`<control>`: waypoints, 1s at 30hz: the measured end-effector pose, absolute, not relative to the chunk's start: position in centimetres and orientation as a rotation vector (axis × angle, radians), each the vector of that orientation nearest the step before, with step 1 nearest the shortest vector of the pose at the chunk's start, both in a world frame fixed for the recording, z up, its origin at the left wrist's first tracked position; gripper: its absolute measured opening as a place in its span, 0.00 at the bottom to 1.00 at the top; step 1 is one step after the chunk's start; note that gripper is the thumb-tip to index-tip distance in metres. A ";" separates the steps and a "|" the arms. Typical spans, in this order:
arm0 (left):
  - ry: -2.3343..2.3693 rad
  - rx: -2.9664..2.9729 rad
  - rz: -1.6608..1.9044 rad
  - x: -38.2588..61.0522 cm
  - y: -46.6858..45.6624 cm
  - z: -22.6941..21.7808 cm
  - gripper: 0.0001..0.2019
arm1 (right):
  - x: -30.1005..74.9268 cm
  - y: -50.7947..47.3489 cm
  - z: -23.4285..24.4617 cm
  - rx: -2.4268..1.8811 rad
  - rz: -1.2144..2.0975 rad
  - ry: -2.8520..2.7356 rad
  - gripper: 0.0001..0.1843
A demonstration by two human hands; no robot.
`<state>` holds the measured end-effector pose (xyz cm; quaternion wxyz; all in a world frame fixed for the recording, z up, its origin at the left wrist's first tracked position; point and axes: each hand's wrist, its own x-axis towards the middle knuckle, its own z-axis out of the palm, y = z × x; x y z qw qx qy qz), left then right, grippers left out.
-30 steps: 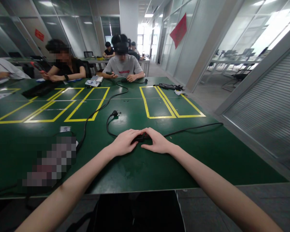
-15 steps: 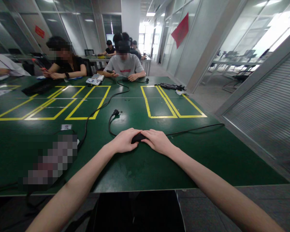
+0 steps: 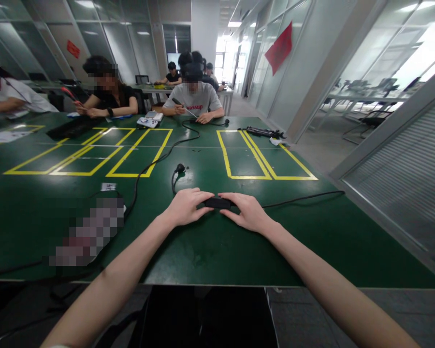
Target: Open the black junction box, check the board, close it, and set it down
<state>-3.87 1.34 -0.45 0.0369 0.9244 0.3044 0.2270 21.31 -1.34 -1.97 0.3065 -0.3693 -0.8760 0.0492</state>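
A black power adapter lies between my two hands, just over the green table. My left hand grips its left end, thumb on the near side and fingers on the far side. Its right end is in my right hand, held in a similar pinch. From behind my left hand a black cord curves up to a power plug on the table. Another thin black cable runs rightward from my right hand across the tabletop.
A pixelated long object lies at the left beside a long cord. Yellow tape outlines mark the green table. A folded black stand-like item lies at the far right. Co-workers sit opposite; one person holds a thin tool.
My right hand has shifted right along the power adapter, so more of its body shows between my hands. The view has turned slightly left.
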 end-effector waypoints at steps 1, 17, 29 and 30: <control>0.918 2.844 0.701 -3.7 1.3 -0.5 0.17 | 21.3 -1.4 -2.0 -0.978 0.155 -2.325 0.16; 0.859 2.965 0.626 -2.4 1.3 -1.5 0.19 | 21.5 -1.2 -1.3 -1.067 1.218 -1.950 0.20; 0.913 2.905 0.682 -2.3 0.4 -2.7 0.25 | 33.3 5.2 0.3 -1.445 0.502 -1.145 0.34; 0.918 2.885 0.693 -2.3 0.5 -2.7 0.23 | 34.8 5.3 0.6 -1.472 0.364 -1.094 0.34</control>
